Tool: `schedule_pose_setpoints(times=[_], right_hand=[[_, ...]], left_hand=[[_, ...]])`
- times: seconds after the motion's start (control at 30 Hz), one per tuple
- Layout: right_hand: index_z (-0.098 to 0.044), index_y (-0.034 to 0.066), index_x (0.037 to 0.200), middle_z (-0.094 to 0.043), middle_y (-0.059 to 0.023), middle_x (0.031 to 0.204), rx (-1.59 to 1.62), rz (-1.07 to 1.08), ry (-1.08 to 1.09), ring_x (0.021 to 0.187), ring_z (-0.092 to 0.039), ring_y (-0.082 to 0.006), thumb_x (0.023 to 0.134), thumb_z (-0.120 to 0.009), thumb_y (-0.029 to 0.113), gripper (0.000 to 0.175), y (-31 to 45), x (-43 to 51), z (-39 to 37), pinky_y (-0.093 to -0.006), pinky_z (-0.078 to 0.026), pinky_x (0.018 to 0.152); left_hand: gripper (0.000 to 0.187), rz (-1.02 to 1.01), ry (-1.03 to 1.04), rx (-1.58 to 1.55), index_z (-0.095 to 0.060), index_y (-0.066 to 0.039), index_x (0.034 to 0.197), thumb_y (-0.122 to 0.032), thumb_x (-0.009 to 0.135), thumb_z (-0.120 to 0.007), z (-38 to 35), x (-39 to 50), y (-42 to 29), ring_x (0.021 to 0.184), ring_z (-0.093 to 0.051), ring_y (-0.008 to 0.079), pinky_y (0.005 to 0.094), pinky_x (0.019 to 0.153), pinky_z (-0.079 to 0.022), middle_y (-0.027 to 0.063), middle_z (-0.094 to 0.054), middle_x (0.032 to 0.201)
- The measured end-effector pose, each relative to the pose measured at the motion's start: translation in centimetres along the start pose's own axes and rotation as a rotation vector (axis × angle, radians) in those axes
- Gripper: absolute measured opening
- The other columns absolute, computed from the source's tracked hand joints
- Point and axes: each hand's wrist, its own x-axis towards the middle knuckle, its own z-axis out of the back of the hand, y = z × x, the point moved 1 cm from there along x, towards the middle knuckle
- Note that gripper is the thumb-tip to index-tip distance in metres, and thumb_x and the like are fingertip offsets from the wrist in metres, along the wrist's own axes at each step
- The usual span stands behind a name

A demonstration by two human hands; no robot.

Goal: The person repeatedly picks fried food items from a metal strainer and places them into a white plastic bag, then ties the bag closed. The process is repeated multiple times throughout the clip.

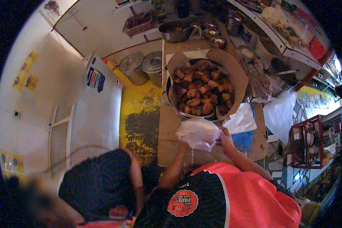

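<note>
A translucent plastic bag (198, 133) is between my two hands, just in front of a large round pot. My right hand (224, 138) pinches the bag's right edge. The bag covers most of my left hand (183, 144); only the part near the wrist shows, and I cannot tell whether the fingers are inside or behind the plastic. Browned chunks of fried food (202, 87) fill the pot, which is lined with brown cardboard or paper (240, 81). A stack of white plastic bags (242, 119) lies on the table to the right of the pot.
Beside me on the left is another person (98, 182) in a dark shirt. Lidded metal pots (152, 64) stand beyond the cardboard-covered table (171, 148). At the far end are a dark pan (174, 30) and small bowls (217, 41). A glass display case (285, 40) rises at upper right.
</note>
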Motion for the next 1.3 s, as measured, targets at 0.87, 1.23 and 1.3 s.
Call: schedule_pose_setpoints(times=[0.87,1.23,1.3], right_hand=[[-0.057,0.0074,0.107,-0.051,-0.0130,0.118,-1.885,1.724,0.439,0.118,-0.040,-0.0323,0.076,-0.058,0.025,0.035,9.2,-11.6,-8.7,-0.0549,-0.027,0.100],[-0.058,0.0011,0.095,-0.059,-0.0158,0.095,-1.025,1.293,0.857,0.091,-0.056,-0.0342,0.078,-0.065,0.018,0.025,11.1,-14.1,-12.0,-0.0371,-0.047,0.080],[-0.058,0.0012,0.093,-0.060,-0.0131,0.089,-0.833,1.439,0.542,0.084,-0.059,-0.0301,0.078,-0.068,0.020,0.026,11.9,-12.9,-13.4,-0.0364,-0.047,0.078]], left_hand=[[0.026,-0.475,-0.502,-0.333,-0.045,-0.004,0.117,-0.017,0.094,-0.048,2.9,-8.6,-7.9,0.088,-0.051,0.0107,0.0235,0.078,-0.043,0.0053,-0.053,0.105],[0.037,-0.488,-0.377,-0.676,-0.046,-0.007,0.116,-0.034,0.092,-0.051,10.9,-9.8,-15.1,0.058,-0.034,0.0068,0.0206,0.056,-0.029,-0.0033,-0.040,0.064],[0.042,-0.512,-0.291,-0.693,-0.045,-0.007,0.118,-0.038,0.091,-0.052,10.1,-11.3,-17.5,0.058,-0.035,0.0069,0.0214,0.057,-0.030,-0.0027,-0.041,0.065]])
